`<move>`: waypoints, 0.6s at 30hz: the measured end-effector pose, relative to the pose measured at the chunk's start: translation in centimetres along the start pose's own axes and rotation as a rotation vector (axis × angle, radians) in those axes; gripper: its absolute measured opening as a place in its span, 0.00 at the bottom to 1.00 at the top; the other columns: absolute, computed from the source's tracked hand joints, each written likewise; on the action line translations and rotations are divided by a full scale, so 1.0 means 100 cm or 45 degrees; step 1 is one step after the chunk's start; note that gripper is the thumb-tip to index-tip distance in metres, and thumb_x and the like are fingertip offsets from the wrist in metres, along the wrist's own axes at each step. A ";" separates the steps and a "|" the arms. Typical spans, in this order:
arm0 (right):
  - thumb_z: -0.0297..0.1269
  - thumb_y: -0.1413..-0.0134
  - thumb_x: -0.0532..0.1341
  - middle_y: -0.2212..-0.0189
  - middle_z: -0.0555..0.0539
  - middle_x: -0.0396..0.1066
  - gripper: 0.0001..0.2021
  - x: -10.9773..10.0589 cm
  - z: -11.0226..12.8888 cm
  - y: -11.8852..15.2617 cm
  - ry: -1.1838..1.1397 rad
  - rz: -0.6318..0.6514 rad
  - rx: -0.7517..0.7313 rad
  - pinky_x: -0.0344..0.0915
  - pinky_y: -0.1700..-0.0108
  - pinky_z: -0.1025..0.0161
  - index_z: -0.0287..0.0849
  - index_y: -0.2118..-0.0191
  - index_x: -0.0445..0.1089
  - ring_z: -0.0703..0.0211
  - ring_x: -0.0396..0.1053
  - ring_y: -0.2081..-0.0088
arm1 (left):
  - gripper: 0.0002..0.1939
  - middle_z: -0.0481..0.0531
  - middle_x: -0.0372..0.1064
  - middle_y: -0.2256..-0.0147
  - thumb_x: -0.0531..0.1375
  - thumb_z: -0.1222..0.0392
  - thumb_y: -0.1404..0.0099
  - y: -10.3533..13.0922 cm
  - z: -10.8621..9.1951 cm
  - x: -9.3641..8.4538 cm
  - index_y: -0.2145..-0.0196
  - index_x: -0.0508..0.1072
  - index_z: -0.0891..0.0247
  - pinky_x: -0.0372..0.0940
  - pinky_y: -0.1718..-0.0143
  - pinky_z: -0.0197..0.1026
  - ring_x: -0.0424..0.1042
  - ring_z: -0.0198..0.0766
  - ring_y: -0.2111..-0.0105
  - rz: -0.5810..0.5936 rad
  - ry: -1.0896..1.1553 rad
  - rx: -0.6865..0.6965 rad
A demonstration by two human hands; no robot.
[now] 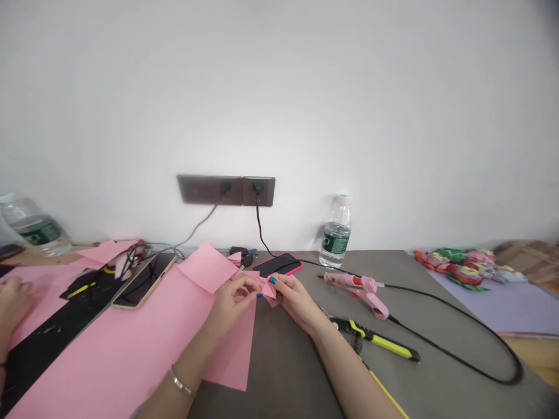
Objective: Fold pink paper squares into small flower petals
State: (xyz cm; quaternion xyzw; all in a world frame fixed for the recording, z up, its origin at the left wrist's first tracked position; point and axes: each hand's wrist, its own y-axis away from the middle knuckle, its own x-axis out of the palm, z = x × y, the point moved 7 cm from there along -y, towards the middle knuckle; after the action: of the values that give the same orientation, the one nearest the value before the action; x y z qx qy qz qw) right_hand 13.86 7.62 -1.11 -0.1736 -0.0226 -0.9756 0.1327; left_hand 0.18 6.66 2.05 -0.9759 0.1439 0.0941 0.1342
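Between my two hands is a small folded piece of pink paper [268, 287]. My left hand [234, 299] pinches its left side, fingers curled and pressed together. From the right, my right hand [293, 295] grips the same piece, the blue-nailed thumb on top. Its exact shape is partly hidden by the fingers. Below and to the left lie large pink paper sheets [144, 349], with a smaller pink square [208, 267] on top of them. A phone with a pink case [279, 265] rests just behind my hands.
Right of my hands lie a pink glue gun [356, 285] with a looping black cord and yellow-handled pliers [384, 340]. A water bottle [335, 235] stands by the wall. Colourful paper pieces [467, 266] lie far right. Another phone [146, 280] and another person's hand [15, 302] are left.
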 end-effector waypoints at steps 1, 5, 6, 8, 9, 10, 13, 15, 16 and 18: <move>0.55 0.55 0.67 0.80 0.54 0.56 0.21 0.000 0.001 0.000 0.029 0.000 -0.013 0.49 0.73 0.66 0.42 0.77 0.65 0.64 0.50 0.77 | 0.02 0.51 0.70 0.66 0.60 0.62 0.38 0.000 0.000 0.000 0.69 0.73 0.61 0.64 0.62 0.38 0.70 0.39 0.64 -0.001 -0.004 -0.010; 0.56 0.50 0.65 0.80 0.54 0.55 0.22 -0.003 0.002 0.000 0.153 -0.019 -0.071 0.48 0.72 0.66 0.41 0.78 0.63 0.64 0.50 0.76 | 0.02 0.51 0.70 0.67 0.61 0.62 0.39 0.000 0.000 -0.001 0.70 0.73 0.61 0.63 0.64 0.38 0.69 0.39 0.65 -0.024 -0.005 -0.047; 0.55 0.49 0.64 0.80 0.54 0.55 0.22 -0.003 0.002 0.001 0.173 -0.023 -0.079 0.48 0.72 0.66 0.41 0.78 0.63 0.64 0.50 0.76 | 0.02 0.51 0.70 0.67 0.61 0.62 0.39 0.000 0.000 -0.001 0.70 0.73 0.61 0.63 0.64 0.38 0.69 0.39 0.65 -0.021 0.003 -0.059; 0.55 0.48 0.63 0.80 0.54 0.55 0.22 -0.003 0.003 0.001 0.202 -0.026 -0.096 0.47 0.72 0.66 0.41 0.78 0.63 0.64 0.50 0.76 | 0.03 0.51 0.70 0.68 0.61 0.62 0.40 0.001 0.001 0.001 0.71 0.72 0.61 0.63 0.64 0.38 0.69 0.40 0.64 -0.006 0.011 -0.086; 0.55 0.47 0.63 0.80 0.54 0.55 0.22 -0.003 0.003 0.002 0.220 -0.027 -0.107 0.47 0.72 0.66 0.42 0.78 0.63 0.64 0.50 0.76 | 0.03 0.51 0.70 0.68 0.61 0.62 0.40 0.001 0.002 0.002 0.71 0.72 0.61 0.63 0.64 0.38 0.69 0.40 0.64 0.000 0.006 -0.099; 0.55 0.47 0.63 0.80 0.54 0.54 0.21 -0.002 0.004 0.002 0.237 -0.028 -0.119 0.47 0.72 0.65 0.42 0.78 0.63 0.64 0.50 0.76 | 0.03 0.51 0.70 0.68 0.61 0.62 0.41 0.001 0.002 0.003 0.72 0.72 0.61 0.63 0.65 0.38 0.69 0.40 0.65 0.001 -0.003 -0.109; 0.54 0.47 0.62 0.79 0.55 0.52 0.22 -0.003 0.006 0.002 0.283 -0.032 -0.148 0.46 0.72 0.65 0.42 0.78 0.62 0.64 0.49 0.75 | 0.02 0.50 0.70 0.69 0.61 0.63 0.41 0.001 0.002 0.005 0.72 0.72 0.61 0.62 0.66 0.38 0.68 0.39 0.67 0.002 -0.036 -0.124; 0.54 0.46 0.62 0.79 0.54 0.52 0.22 -0.004 0.006 0.002 0.302 -0.035 -0.157 0.46 0.72 0.65 0.42 0.79 0.61 0.64 0.48 0.75 | 0.02 0.50 0.70 0.69 0.60 0.63 0.41 0.001 0.002 0.006 0.72 0.72 0.61 0.61 0.68 0.38 0.68 0.39 0.68 -0.004 -0.055 -0.125; 0.55 0.46 0.62 0.79 0.54 0.52 0.22 -0.005 0.006 0.001 0.306 -0.035 -0.157 0.46 0.71 0.65 0.42 0.79 0.61 0.63 0.48 0.75 | 0.03 0.50 0.71 0.69 0.60 0.63 0.41 0.001 0.001 0.006 0.72 0.72 0.61 0.60 0.68 0.38 0.68 0.39 0.68 -0.012 -0.062 -0.121; 0.55 0.46 0.62 0.78 0.54 0.52 0.22 -0.006 0.004 0.001 0.305 -0.041 -0.156 0.46 0.71 0.65 0.42 0.79 0.61 0.63 0.49 0.75 | 0.03 0.50 0.71 0.69 0.60 0.62 0.41 0.001 0.001 0.005 0.73 0.72 0.61 0.60 0.69 0.38 0.68 0.39 0.68 -0.038 -0.072 -0.107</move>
State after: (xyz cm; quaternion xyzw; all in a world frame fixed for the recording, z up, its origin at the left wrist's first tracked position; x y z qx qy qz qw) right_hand 14.62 7.70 -0.91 -0.0634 0.0502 -0.9909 0.1080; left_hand 0.63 6.45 1.86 -0.9797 0.1213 0.1256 0.0986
